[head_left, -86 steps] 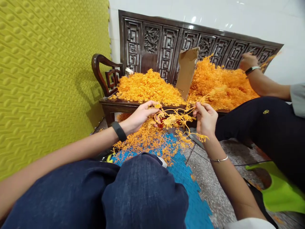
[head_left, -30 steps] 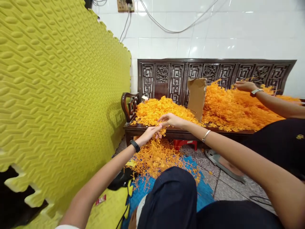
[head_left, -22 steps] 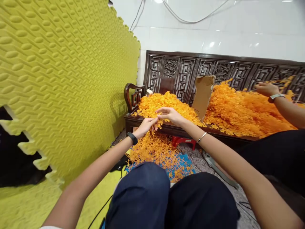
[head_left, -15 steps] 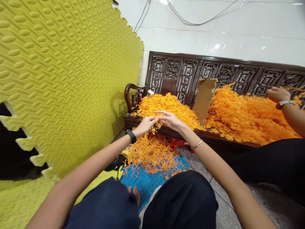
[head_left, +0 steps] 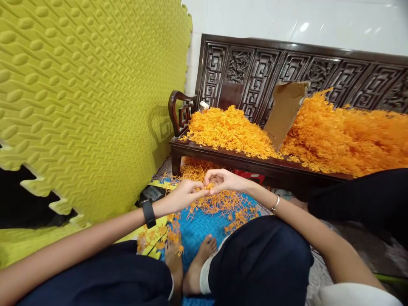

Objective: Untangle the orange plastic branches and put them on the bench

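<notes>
In front of my knees, my left hand (head_left: 186, 195) and my right hand (head_left: 225, 180) meet fingertip to fingertip. Between them they pinch a small orange plastic piece (head_left: 209, 186), branched or flower-like; its exact shape is partly covered by the fingers. Both hands are closed on it. Below them, a heap of thin orange plastic sprigs (head_left: 219, 204) lies on the blue mat (head_left: 204, 227). More orange pieces (head_left: 159, 236) show under my left forearm, near my foot.
A dark carved wooden bench (head_left: 223, 152) bears a left orange pile (head_left: 229, 131) and a larger right one (head_left: 350, 136), with a cardboard sheet (head_left: 285, 112) between. Yellow foam mats (head_left: 95, 106) stand at the left. Another person's dark-clothed leg (head_left: 366, 208) is at the right. A red stool (head_left: 251, 176) sits under the bench.
My hands have come lower and closer to me, and the fingers have closed in around the small orange piece. The view has tilted downward. The other person's hand has left the view.
</notes>
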`<state>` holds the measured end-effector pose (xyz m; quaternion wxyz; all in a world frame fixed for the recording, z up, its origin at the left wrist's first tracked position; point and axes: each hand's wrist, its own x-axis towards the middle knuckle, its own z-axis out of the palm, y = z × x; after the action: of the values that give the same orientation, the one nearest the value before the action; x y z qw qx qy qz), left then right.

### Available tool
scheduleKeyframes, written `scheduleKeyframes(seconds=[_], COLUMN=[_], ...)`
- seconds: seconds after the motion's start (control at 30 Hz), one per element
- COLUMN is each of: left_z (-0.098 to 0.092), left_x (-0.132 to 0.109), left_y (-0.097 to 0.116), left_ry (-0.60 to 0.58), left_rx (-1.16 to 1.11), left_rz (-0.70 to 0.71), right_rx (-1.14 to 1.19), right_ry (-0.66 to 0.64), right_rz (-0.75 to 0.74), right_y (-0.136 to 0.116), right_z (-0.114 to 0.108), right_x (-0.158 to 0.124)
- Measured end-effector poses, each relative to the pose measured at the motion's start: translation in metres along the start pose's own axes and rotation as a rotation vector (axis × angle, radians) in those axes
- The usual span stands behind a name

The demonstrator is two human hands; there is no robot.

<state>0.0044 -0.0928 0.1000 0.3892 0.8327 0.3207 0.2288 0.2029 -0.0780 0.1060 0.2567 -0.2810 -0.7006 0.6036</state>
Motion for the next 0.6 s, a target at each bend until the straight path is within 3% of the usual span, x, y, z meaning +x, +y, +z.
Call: scheduleKeyframes(seconds=[0.27,0.6], left_z=[0.005,0.033], left_x=[-0.023,-0.015], left_y=[0.010,0.010], left_ry=[-0.053,-0.066], left_rx=[-0.079,-0.163], left_rz=[-0.006,-0.121], right_rx=[-0.005,0.052], right_ry=[0.011,0.102], right_rz=[0.043,0.063], right_y=[-0.003,0.009], right_z=[0.014,0.013], right_x=[-0.006,-0.029])
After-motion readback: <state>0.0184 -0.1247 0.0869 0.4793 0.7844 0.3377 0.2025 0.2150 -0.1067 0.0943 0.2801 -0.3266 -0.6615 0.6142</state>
